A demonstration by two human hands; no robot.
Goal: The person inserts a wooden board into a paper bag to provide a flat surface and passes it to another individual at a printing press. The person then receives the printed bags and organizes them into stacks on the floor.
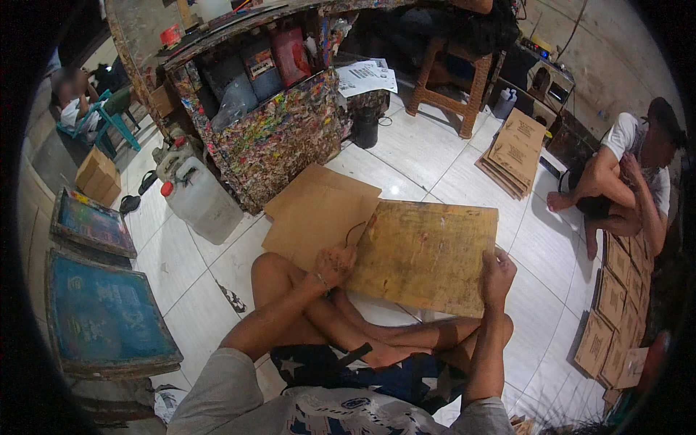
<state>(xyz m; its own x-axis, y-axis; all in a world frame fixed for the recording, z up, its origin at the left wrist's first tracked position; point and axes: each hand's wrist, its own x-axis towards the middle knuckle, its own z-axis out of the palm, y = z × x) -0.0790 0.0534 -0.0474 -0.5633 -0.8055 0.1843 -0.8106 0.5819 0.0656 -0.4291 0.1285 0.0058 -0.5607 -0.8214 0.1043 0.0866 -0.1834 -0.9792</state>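
Note:
A worn yellow-brown wooden board point(428, 254) lies tilted over my crossed legs. My right hand point(499, 279) is closed around its right edge, thumb near the top. At the board's left edge, my left hand point(336, 265) is closed in a fist. A thin dark curved piece like a cord point(352, 230) rises from that fist toward the board; whether the fist also grips the board I cannot tell. Brown cardboard sheets point(304, 217) lie on the floor just beyond my left hand, partly under the board.
Two framed screens point(109, 312) lean at the left. Plastic jerrycans point(203, 199) stand by a paint-crusted cabinet point(275, 141). Stacked printed cardboard point(516, 148) sits on the tiles near a brown stool point(453, 83). Another person point(623, 170) squats at the right beside rows of flat cardboard point(616, 308).

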